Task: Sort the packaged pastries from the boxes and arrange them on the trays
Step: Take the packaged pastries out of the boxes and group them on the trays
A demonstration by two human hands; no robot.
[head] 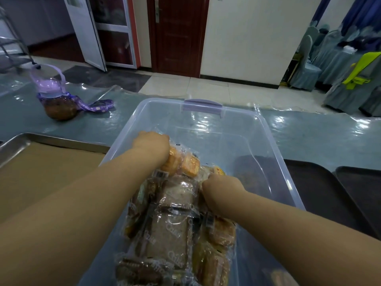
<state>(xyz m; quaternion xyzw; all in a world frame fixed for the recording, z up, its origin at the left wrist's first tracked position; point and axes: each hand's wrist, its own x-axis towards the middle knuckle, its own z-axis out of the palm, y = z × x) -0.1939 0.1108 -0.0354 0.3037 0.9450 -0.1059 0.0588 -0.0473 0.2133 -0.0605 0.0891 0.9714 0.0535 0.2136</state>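
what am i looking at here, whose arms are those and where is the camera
No machine here: these are a person's two bare arms, filmed by one wide-angle camera worn on their head, looking forward and down. The left hand and the right hand both reach into a clear plastic box on the table, into a pile of wrapped pastries, brown and golden. Their fingers are hidden, so I cannot tell whether either grips a pack. Left of the box lies a metal tray lined with brown paper; right of it lie two dark trays. A purple bottle stands further back on the left.
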